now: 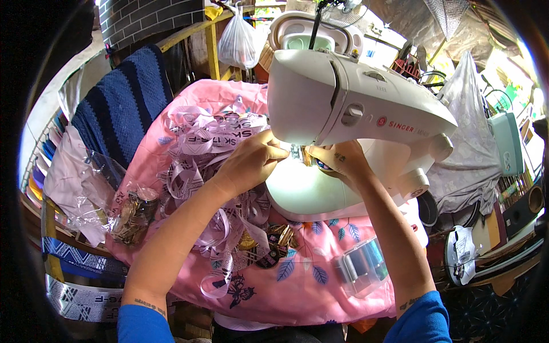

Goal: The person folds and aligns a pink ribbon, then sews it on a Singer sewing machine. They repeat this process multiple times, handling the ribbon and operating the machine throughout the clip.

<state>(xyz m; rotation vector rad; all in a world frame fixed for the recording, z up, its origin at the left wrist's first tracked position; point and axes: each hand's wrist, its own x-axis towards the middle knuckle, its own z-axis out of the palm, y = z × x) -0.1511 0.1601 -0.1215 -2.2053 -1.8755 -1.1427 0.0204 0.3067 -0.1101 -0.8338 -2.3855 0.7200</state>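
A white sewing machine (pixel 394 106) stands on a pink cloth-covered table, its lamp lighting the needle area. My left hand (pixel 251 160) is closed in a pinch just left of the presser foot (pixel 295 152); what its fingertips hold is too small to make out. On the other side of the foot, my right hand (pixel 346 160) is closed on a small piece with gold and dark blue parts (pixel 323 166), mostly hidden by the fingers. Left of the machine lies a tangled heap of pale lilac printed ribbon (pixel 186 154), spreading under my left forearm.
Dark and gold round pieces (pixel 277 246) lie at the heap's near end. A clear plastic box (pixel 363 266) sits near my right forearm. Plastic bags of small pieces (pixel 134 214) lie at the left edge. A dark blue striped cloth (pixel 123 106) hangs behind them.
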